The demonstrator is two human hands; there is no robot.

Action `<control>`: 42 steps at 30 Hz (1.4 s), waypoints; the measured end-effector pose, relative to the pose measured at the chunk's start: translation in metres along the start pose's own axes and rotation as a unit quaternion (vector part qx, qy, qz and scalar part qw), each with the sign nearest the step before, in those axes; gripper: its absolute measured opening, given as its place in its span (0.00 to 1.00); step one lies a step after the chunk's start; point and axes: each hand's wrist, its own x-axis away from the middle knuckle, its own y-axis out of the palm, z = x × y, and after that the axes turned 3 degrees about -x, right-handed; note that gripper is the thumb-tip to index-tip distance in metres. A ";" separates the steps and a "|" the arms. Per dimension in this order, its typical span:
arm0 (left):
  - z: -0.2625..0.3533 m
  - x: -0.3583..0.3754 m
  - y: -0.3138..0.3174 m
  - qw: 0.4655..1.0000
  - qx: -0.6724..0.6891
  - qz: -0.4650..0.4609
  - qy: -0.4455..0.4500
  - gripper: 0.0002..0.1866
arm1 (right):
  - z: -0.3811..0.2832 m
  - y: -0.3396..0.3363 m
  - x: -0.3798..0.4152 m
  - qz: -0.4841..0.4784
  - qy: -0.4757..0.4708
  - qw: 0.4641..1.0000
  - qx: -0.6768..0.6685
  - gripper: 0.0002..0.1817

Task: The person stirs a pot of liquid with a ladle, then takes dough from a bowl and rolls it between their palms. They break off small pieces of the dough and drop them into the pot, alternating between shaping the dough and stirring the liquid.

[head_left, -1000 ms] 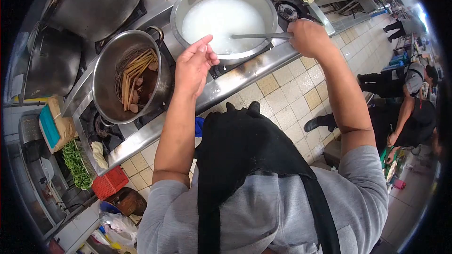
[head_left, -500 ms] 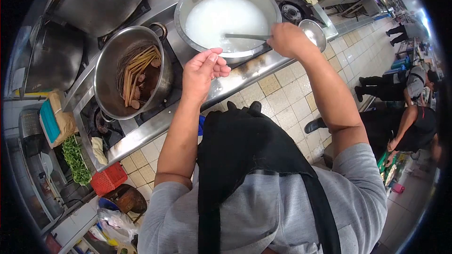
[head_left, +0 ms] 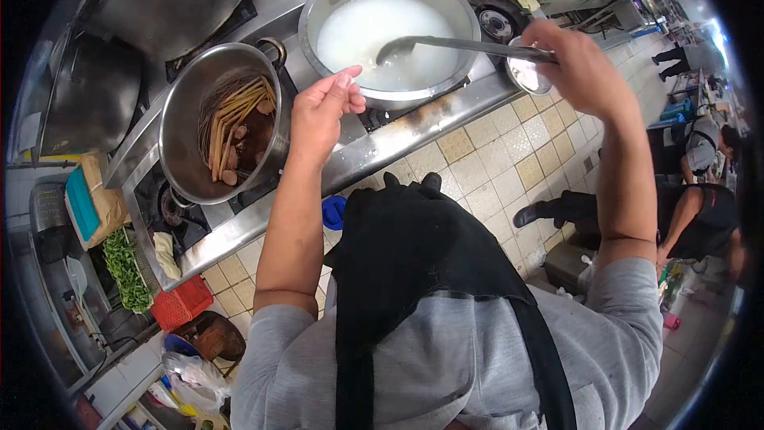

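Note:
My right hand (head_left: 585,72) grips the handle end of a metal ladle (head_left: 477,46). The ladle slants over the near right rim of a wide metal basin (head_left: 468,12), and its bowl end is at the surface of the cloudy white liquid (head_left: 370,20) inside. In front of the basin's near left side, my left hand (head_left: 320,119) is raised with thumb and fingers pinched together; whatever lies between them, if anything, is too small to name. A small round metal bowl (head_left: 541,80) sits at the counter edge, partly behind my right hand.
Left of the basin stands a deep pot (head_left: 179,103) holding brown stalks (head_left: 227,123) and dark liquid. A folded cloth (head_left: 165,255) lies on the stove's front edge. Green leaves (head_left: 126,275) and a red basket (head_left: 181,302) are at lower left. A co-worker (head_left: 700,219) stands at right.
My right hand has moved right and slightly up, drawing the ladle back so its bowl end shows at the liquid's surface. My left hand has shifted slightly left and up, still pinched.

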 end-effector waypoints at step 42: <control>0.000 0.037 -0.026 0.997 -0.069 0.028 0.013 0.11 | 0.028 0.038 -0.023 -0.072 0.079 0.993 0.041 0.14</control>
